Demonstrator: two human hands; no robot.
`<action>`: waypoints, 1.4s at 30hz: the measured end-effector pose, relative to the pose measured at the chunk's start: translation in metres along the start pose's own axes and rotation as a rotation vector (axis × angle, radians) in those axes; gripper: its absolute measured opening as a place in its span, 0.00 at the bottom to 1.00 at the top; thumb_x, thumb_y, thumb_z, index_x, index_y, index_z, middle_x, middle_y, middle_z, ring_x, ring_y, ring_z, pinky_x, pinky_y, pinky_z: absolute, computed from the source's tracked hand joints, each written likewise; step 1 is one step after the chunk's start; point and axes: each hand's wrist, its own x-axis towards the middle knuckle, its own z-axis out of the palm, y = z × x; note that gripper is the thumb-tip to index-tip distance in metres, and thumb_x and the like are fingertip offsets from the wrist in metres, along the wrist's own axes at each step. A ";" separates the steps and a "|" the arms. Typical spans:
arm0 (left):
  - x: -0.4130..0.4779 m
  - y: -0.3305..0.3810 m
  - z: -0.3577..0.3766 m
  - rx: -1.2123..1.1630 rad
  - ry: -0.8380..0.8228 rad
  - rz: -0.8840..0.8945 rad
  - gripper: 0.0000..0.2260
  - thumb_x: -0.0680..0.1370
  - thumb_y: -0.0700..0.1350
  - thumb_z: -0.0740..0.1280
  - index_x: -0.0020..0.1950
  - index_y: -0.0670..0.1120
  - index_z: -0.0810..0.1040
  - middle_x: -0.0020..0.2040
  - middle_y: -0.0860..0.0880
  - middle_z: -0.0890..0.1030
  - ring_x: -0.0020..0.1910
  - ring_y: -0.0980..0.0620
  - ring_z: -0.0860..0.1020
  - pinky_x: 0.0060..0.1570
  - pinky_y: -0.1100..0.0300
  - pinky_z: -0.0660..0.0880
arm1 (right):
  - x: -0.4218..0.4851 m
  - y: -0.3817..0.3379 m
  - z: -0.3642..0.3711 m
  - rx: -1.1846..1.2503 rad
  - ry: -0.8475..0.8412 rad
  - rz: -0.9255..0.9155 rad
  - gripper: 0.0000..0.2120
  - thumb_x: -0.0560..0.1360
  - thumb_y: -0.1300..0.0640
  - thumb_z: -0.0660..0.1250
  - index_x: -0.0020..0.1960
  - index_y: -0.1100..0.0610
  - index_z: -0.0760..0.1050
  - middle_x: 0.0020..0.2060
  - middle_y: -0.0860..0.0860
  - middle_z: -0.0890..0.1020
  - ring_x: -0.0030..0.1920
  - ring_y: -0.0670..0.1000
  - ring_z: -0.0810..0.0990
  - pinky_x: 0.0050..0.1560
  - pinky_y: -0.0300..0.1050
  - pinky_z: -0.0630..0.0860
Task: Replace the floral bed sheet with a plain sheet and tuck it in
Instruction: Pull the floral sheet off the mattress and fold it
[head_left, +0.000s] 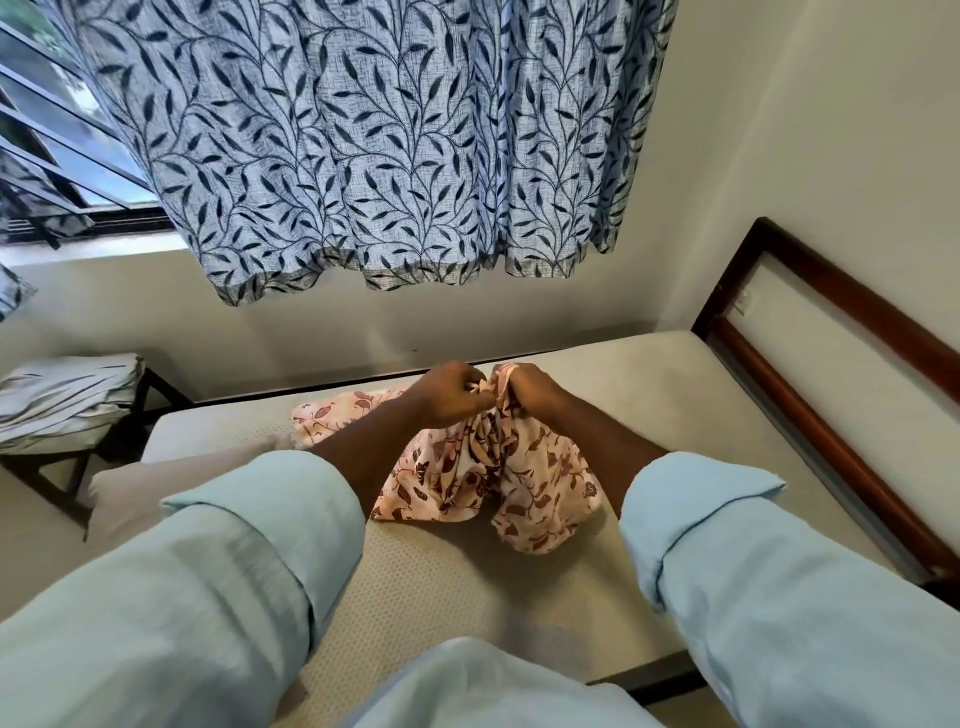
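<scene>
Floral sheet (470, 475) bunched in left hand (451, 396) and right hand (531, 391), seemingly amid mattress (467, 587).

Floral sheet (519, 478): thin soft cloth, matt, creased. Mattress (441, 582) below right grip (530, 387): woven fabric w/ fine dimpled texture, matt. Bed frame (857, 293) right of it: dark wood, semi-gloss. Curtain (389, 156) beyond: matt woven cloth.
</scene>
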 end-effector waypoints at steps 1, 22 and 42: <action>0.000 0.001 0.001 0.004 0.008 0.005 0.14 0.77 0.55 0.69 0.55 0.45 0.83 0.44 0.51 0.81 0.41 0.55 0.78 0.38 0.60 0.74 | 0.000 0.000 0.000 -0.062 -0.017 -0.009 0.13 0.79 0.66 0.57 0.46 0.55 0.79 0.36 0.52 0.79 0.34 0.50 0.74 0.35 0.42 0.72; -0.003 -0.006 -0.013 -0.267 0.228 -0.072 0.15 0.80 0.48 0.65 0.41 0.40 0.84 0.38 0.40 0.83 0.35 0.50 0.78 0.36 0.59 0.74 | 0.004 0.039 0.002 -0.196 0.395 0.002 0.15 0.76 0.56 0.65 0.31 0.53 0.69 0.29 0.48 0.72 0.34 0.53 0.74 0.31 0.43 0.60; -0.013 -0.024 -0.033 -0.352 0.303 -0.272 0.14 0.79 0.51 0.66 0.41 0.45 0.85 0.37 0.47 0.85 0.39 0.49 0.84 0.42 0.55 0.81 | -0.005 0.059 -0.014 0.488 0.124 0.295 0.15 0.79 0.49 0.60 0.53 0.59 0.79 0.47 0.55 0.82 0.41 0.52 0.81 0.40 0.44 0.72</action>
